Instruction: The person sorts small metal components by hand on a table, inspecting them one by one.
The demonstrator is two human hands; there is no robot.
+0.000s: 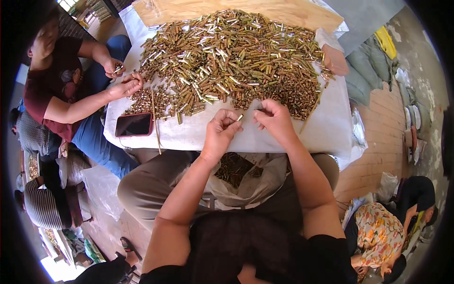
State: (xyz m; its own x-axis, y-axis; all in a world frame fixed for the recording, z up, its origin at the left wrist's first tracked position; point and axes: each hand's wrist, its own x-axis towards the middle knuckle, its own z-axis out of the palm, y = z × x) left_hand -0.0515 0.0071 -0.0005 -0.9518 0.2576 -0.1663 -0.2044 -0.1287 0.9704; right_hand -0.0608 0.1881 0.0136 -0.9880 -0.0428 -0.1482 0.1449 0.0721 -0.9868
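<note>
Between the thumb and fingers of my left hand (221, 130) is a small, shiny brass-coloured metal tube (240, 117). Just to its right, my right hand (276, 120) is closed in a pinch; a greyish bit shows at its fingertips, too blurred to name. Both hands hover over the near edge of the white-covered table (326, 137), slightly apart. Beyond them spreads a large heap of slim brass-coloured metal tubes (231, 52). Shorter metal pieces (295, 102) lie at its near right, and more short pieces (151, 102) at its near left.
A dark phone (134, 125) lies at the table's left corner beside a thin stick (156, 128). Below the edge, an open whitish sack (265, 187) holds more tubes. A co-worker (61, 80) sits at the left, hands over the heap. A wooden board (265, 14) borders the far side.
</note>
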